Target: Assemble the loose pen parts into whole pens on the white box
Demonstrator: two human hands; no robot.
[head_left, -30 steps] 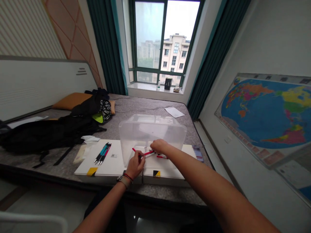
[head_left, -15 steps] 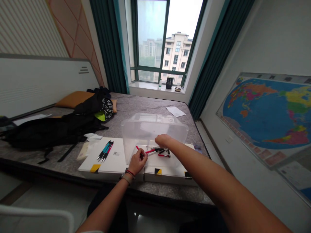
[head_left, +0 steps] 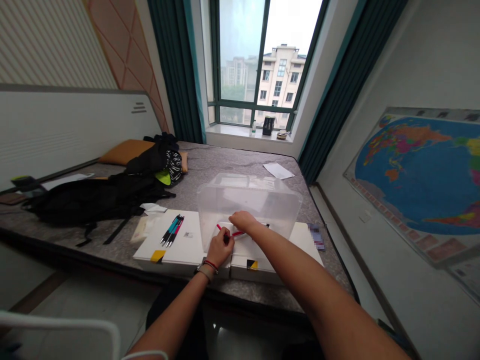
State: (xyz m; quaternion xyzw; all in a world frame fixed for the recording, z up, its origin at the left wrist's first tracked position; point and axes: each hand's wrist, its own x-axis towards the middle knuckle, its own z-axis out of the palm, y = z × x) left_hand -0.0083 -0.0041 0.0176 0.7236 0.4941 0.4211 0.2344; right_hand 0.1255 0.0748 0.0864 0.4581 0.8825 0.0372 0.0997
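Note:
My left hand (head_left: 220,245) is closed around a slim red pen (head_left: 219,227), whose end sticks out above the fingers. Just up and to the right, my right hand (head_left: 242,220) is bent downward with curled fingers; what they hold, if anything, is hidden. Both hands are at the opening of a clear plastic box (head_left: 258,200) that appears to lie on its side. A second red pen part (head_left: 237,233) shows between the hands. My right hand and forearm cover most of the loose pens there. Several teal, black and pink pens (head_left: 173,230) lie side by side at the left.
White flat boxes (head_left: 191,250) with yellow-black tape lie under the bin at the bed's front edge. A black backpack (head_left: 101,195) and tissues (head_left: 153,208) are to the left. Paper (head_left: 278,170) lies behind the bin, and a blurred purple packet (head_left: 317,237) at right.
My right hand has moved left, closer to my left hand, and its forearm now covers the loose pens. My left hand keeps its red pen. The view has shifted slightly.

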